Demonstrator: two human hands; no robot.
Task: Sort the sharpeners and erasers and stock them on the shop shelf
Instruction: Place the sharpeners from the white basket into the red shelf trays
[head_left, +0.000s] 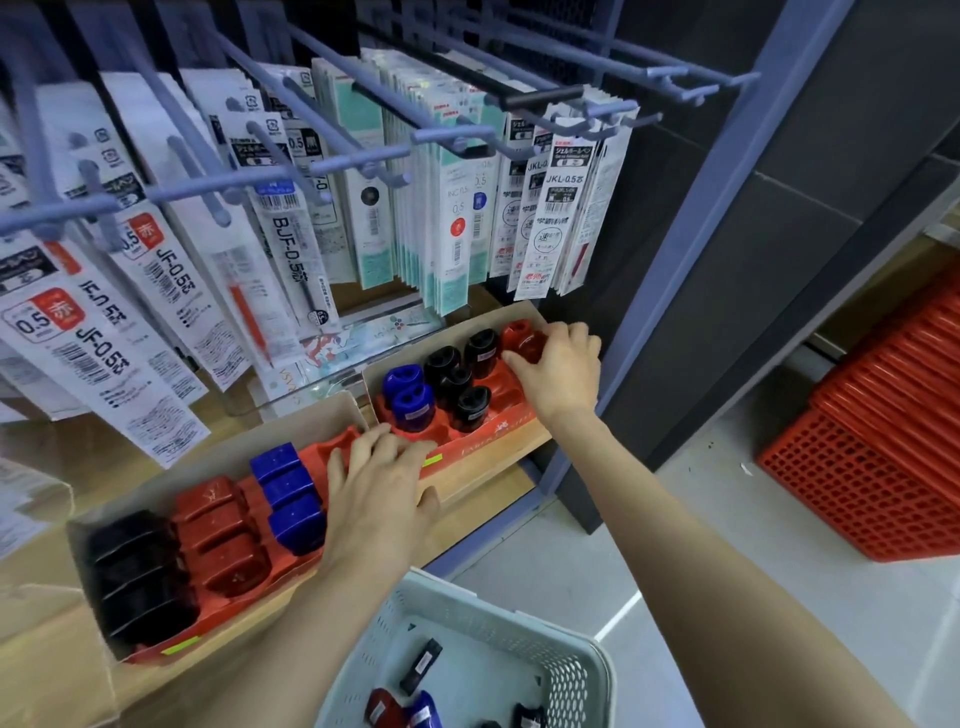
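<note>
One red sharpener (522, 336), gripped by right hand (563, 369)

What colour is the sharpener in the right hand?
Red. The head view shows it best: the right hand grips the sharpener.

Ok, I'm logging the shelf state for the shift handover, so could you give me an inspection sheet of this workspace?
surface: wooden shelf, carrying two cardboard display trays side by side.
job's things: left tray holds sharpener rows in black, red and blue; right tray holds blue sharpeners, black sharpeners and a red sharpener at its far right end; pale basket below holds a few loose sharpeners.
clutter: a clear holder with printed sheets behind the trays.
hands: left hand rests flat where the two trays meet; right hand grips the red sharpener.
cables: nothing seen.
surroundings: refill packs hang on pegs above; red crates stacked on the floor.
</note>
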